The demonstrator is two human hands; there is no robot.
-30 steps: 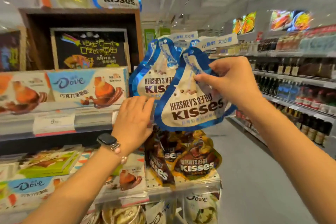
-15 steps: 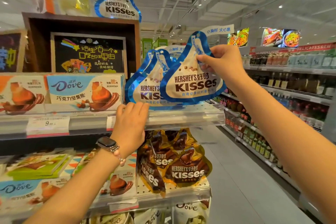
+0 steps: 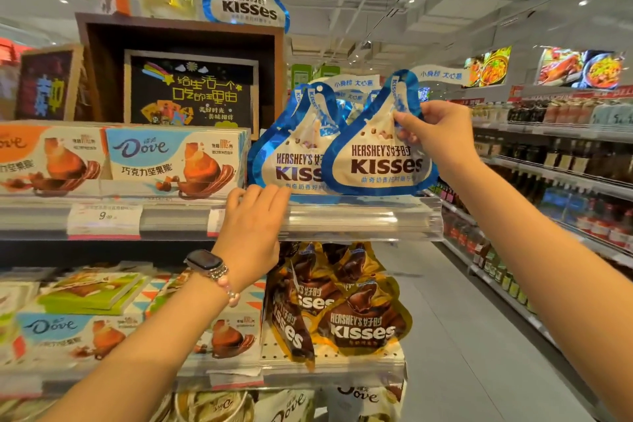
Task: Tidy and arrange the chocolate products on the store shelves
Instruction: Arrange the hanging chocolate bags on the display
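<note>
Two hands are up at centre frame. My left hand (image 3: pixel 251 216) lies flat, fingers straight, on the clear shelf rail (image 3: pixel 359 219). My right hand (image 3: pixel 435 134) pinches the front blue Kisses bag (image 3: pixel 373 161), upright on the shelf. Behind it, overlapped, stands a second blue bag (image 3: pixel 294 154).

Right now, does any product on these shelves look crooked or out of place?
Yes. On the lower shelf, one gold Kisses bag leans sideways against the upright gold bag, its logo tilted. The blue Kisses bag pinched by the right hand stands straight.
</note>
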